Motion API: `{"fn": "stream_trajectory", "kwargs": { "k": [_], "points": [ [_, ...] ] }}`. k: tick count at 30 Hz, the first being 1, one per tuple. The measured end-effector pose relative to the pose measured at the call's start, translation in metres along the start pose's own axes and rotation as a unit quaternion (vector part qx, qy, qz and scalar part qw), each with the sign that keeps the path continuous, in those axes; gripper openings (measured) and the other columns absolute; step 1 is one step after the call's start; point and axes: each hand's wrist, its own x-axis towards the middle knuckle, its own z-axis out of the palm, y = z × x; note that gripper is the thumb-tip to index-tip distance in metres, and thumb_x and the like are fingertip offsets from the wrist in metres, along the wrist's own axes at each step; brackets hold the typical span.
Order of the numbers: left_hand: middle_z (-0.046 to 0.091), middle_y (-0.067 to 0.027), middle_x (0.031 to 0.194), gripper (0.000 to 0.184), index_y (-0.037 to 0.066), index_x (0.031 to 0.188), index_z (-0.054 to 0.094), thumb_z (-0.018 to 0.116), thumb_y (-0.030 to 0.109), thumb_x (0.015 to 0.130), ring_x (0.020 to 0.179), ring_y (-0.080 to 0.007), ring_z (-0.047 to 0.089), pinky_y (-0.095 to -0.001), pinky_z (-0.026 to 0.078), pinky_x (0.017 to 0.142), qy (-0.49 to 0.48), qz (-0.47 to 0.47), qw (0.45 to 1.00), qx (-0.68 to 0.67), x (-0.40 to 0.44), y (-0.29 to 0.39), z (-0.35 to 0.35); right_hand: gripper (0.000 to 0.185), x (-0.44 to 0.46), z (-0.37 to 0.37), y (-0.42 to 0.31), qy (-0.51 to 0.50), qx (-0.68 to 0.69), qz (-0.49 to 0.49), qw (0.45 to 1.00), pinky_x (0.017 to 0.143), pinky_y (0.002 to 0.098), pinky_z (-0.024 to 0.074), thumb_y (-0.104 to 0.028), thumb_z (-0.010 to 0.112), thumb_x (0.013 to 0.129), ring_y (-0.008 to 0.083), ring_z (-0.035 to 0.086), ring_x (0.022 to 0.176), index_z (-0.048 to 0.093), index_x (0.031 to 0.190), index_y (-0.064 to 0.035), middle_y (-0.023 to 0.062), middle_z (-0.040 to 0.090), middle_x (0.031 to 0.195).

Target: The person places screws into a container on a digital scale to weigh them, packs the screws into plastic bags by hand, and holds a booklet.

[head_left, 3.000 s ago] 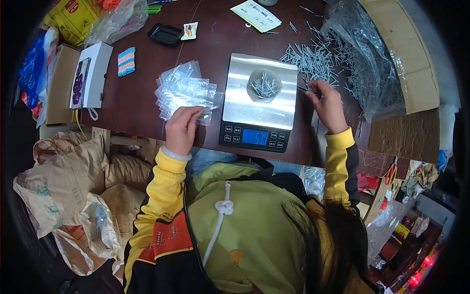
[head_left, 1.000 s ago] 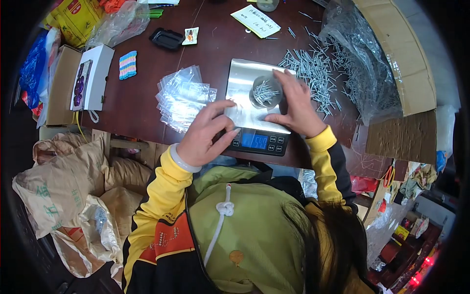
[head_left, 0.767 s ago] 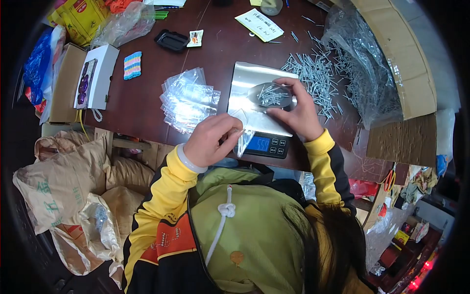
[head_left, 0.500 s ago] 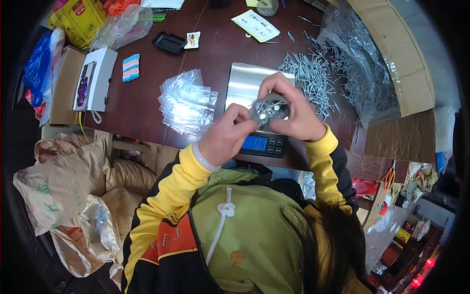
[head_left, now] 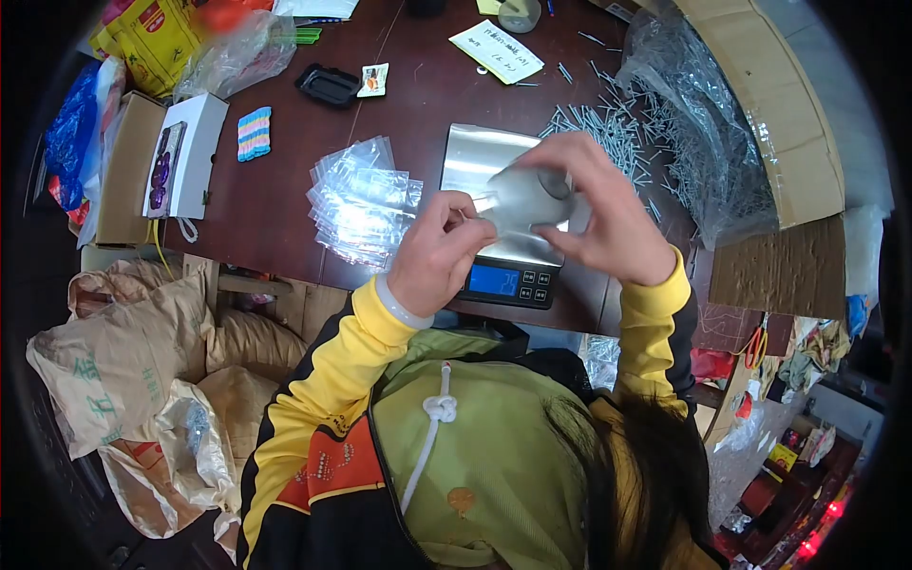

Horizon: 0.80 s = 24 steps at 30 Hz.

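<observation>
Just right of the middle of the frame, the right hand (head_left: 594,204) curls around a translucent cup (head_left: 527,199), thumb on the near side and fingers over the far side, and holds it tipped nearly sideways above the steel plate of a scale (head_left: 489,142), its mouth turned toward the left hand (head_left: 483,217). That left hand, at the centre, has thumb and fingertips drawn together, pinching what looks like the pale lip of a clear bag (head_left: 485,203) (most of it is hidden by fingers and blur). How far things have got can only be judged roughly: the cup is off the plate and tilted, so the pouring seems to be under way, but I cannot tell whether any nails are inside the cup or how many are in the bag. The bag does not look closed yet. The display (head_left: 494,278), at the scale's near edge, is lit, though its digits are too small to read surely. Much appears left: a fanned stack of flat bags (head_left: 364,202) lies untouched left of centre, and a large heap of loose nails (head_left: 608,142) spreads across the upper right, running toward the plastic liner (head_left: 698,123) of the cardboard box (head_left: 793,114).
</observation>
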Motion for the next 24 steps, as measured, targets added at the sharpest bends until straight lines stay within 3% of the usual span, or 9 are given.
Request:
{"fn": "stream_trajectory", "kwargs": {
  "k": [3,5,8,9,13,16,19,22,24],
  "points": [
    [0.05,-0.0165,0.107,0.015,0.001,0.091,0.063,0.062,-0.007,0.078,0.08,-0.0245,0.059,-0.031,0.05,0.07,0.029,0.012,0.998,0.046,0.004,-0.002,-0.01,0.066,-0.018,0.018,0.045,0.052,0.045,0.098,0.993,0.088,0.0349,0.0445,-0.013,0.081,0.063,0.0298,0.056,0.107,0.052,0.122,-0.0076,0.0136,0.053,0.117],
    [0.05,-0.0178,0.115,0.011,-0.001,0.09,0.062,0.062,-0.006,0.08,0.086,-0.0258,0.062,-0.0317,0.052,0.077,0.041,-0.028,0.999,-0.019,0.003,-0.004,-0.016,0.069,-0.029,0.039,0.072,0.054,0.059,0.156,0.985,0.094,0.0372,0.0407,-0.021,0.083,0.064,0.0289,0.055,0.111,0.05,0.123,-0.0069,0.0135,0.053,0.121],
    [0.046,-0.0192,0.128,0.005,-0.004,0.092,0.058,0.057,-0.003,0.087,0.105,-0.0305,0.062,-0.0343,0.052,0.089,0.03,-0.111,0.979,-0.17,-0.003,-0.005,-0.022,0.065,-0.032,0.051,0.058,0.084,-0.161,0.058,0.982,0.103,0.0426,0.0292,-0.029,0.082,0.066,0.0283,0.053,0.116,0.051,0.119,-0.0081,0.0137,0.057,0.118],
    [0.044,-0.0194,0.129,0.006,-0.005,0.094,0.057,0.054,-0.002,0.09,0.109,-0.032,0.06,-0.0362,0.05,0.092,0.02,-0.121,0.972,-0.199,-0.004,-0.004,-0.024,0.051,-0.026,0.049,0.048,0.104,-0.101,0.034,0.989,0.103,0.0443,0.0229,-0.031,0.078,0.072,0.0247,0.054,0.113,0.055,0.112,-0.0088,0.0091,0.061,0.109],
    [0.043,-0.0202,0.13,0.006,-0.004,0.095,0.054,0.051,0.0,0.094,0.112,-0.0335,0.058,-0.0393,0.049,0.095,-0.014,-0.113,0.956,-0.271,-0.004,0.0,-0.029,0.017,-0.013,0.041,0.016,0.038,-0.006,-0.017,0.999,0.09,0.0375,0.03,-0.018,0.07,0.08,0.0184,0.057,0.096,0.061,0.093,-0.0115,0.0014,0.061,0.094],
    [0.043,-0.0202,0.13,0.005,-0.004,0.095,0.053,0.052,0.001,0.094,0.112,-0.0322,0.058,-0.0394,0.049,0.095,-0.019,-0.102,0.946,-0.308,-0.004,0.002,-0.028,0.013,-0.014,0.038,0.007,0.039,-0.058,-0.028,0.997,0.088,0.036,0.0306,-0.017,0.07,0.08,0.0183,0.058,0.088,0.061,0.088,-0.0117,0.0012,0.06,0.085],
    [0.048,-0.0176,0.126,0.005,-0.006,0.093,0.057,0.053,-0.002,0.091,0.108,-0.0296,0.062,-0.0291,0.053,0.085,0.003,-0.103,0.944,-0.313,-0.005,0.0,-0.023,0.013,-0.015,0.037,0.01,0.039,-0.067,-0.032,0.996,0.088,0.035,0.0312,-0.016,0.071,0.079,0.0186,0.059,0.085,0.063,0.088,-0.0108,0.001,0.063,0.083],
    [0.05,-0.0165,0.123,0.005,-0.006,0.094,0.057,0.054,-0.002,0.091,0.107,-0.0282,0.063,-0.0292,0.053,0.085,0.022,-0.109,0.952,-0.287,-0.005,-0.004,-0.02,0.013,-0.02,0.03,0.026,0.09,-0.071,0.014,0.993,0.083,0.0345,0.0384,-0.014,0.072,0.077,0.0208,0.062,0.082,0.066,0.087,-0.0081,0.0038,0.066,0.083],
    [0.05,-0.0158,0.122,0.005,-0.005,0.094,0.057,0.054,-0.002,0.091,0.105,-0.0266,0.063,-0.0292,0.053,0.084,0.039,-0.109,0.959,-0.26,-0.003,-0.007,-0.019,0.01,-0.026,0.021,0.063,0.145,-0.021,0.093,0.985,0.068,0.033,0.0482,-0.012,0.071,0.076,0.0253,0.065,0.072,0.068,0.082,-0.0038,0.0095,0.067,0.079]
  ]
}}
